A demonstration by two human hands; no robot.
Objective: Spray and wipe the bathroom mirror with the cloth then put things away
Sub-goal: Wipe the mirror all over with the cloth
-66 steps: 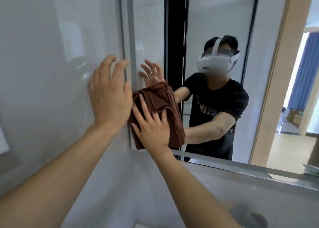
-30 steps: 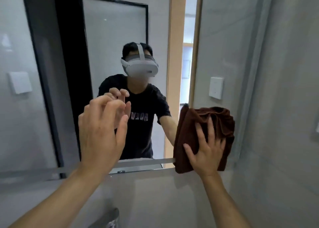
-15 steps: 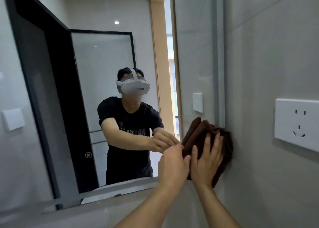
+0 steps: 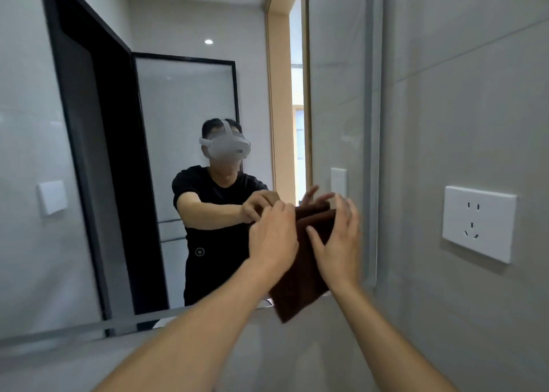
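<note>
The wall mirror (image 4: 184,109) fills the left and middle of the head view; its right edge runs down beside my hands. A dark brown cloth (image 4: 303,275) hangs folded against the glass near the mirror's lower right corner. My left hand (image 4: 274,237) grips the cloth's upper left edge with curled fingers. My right hand (image 4: 338,243) is just to the right, fingers straight and spread, thumb against the cloth, blurred by motion. No spray bottle is in view.
A white wall socket (image 4: 479,223) sits on the grey tiled wall to the right of the mirror. The mirror reflects a person with a headset, a black-framed door and a white switch plate (image 4: 52,197). A grey ledge runs below the mirror.
My left hand has taken hold of the cloth's upper left edge. The cloth has shifted a little left and hangs lower. My right hand's fingers have spread and loosened on the cloth.
</note>
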